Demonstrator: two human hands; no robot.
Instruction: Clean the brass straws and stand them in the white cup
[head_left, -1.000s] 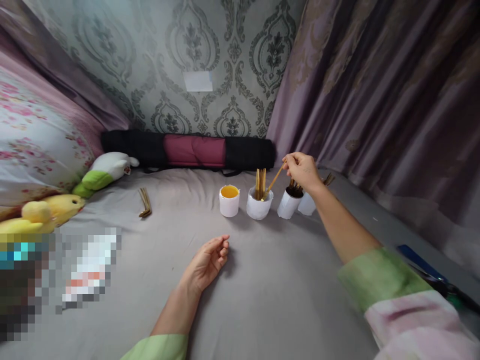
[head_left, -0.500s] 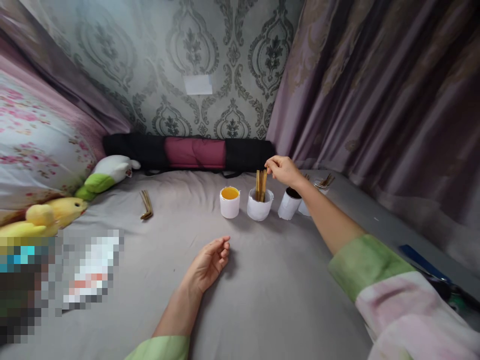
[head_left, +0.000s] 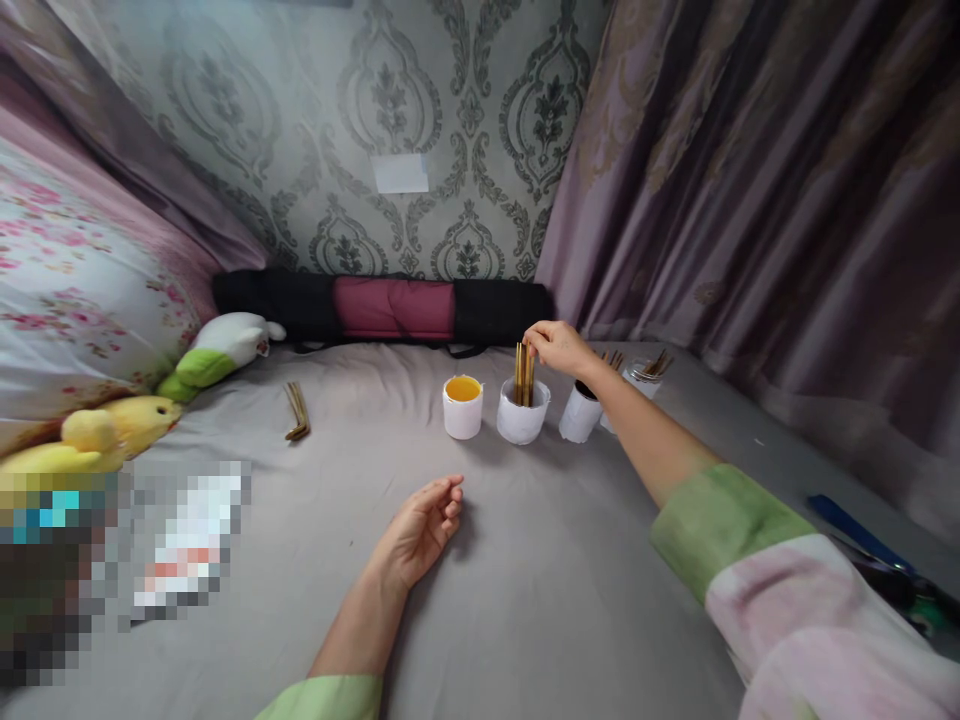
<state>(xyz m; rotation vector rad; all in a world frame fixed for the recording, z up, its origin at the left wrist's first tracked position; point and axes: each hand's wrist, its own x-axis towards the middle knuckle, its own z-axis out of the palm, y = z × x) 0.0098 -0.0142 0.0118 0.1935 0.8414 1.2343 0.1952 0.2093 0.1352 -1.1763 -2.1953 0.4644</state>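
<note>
A row of white cups stands on the grey bed sheet (head_left: 525, 560). The leftmost cup (head_left: 462, 407) holds something yellow-orange. The second cup (head_left: 522, 414) holds several upright golden sticks (head_left: 523, 373). My right hand (head_left: 559, 347) pinches the tops of those sticks from the right. A third cup (head_left: 579, 413) with dark contents stands just under my right wrist, and one more cup (head_left: 645, 377) with sticks is behind it. My left hand (head_left: 421, 530) rests palm up on the sheet, fingers loosely curled, holding nothing.
A small bundle of sticks (head_left: 296, 411) lies on the sheet at the left. A black and maroon roll (head_left: 390, 307) lies along the wall. Plush toys (head_left: 217, 350) and a floral pillow (head_left: 67, 290) are at the left, curtains (head_left: 750, 200) at the right, a blue object (head_left: 855, 520) by my right sleeve.
My right hand has carried a golden stick from the dark third cup leftward and stood it among the sticks in the second cup. My left hand has stayed put.
</note>
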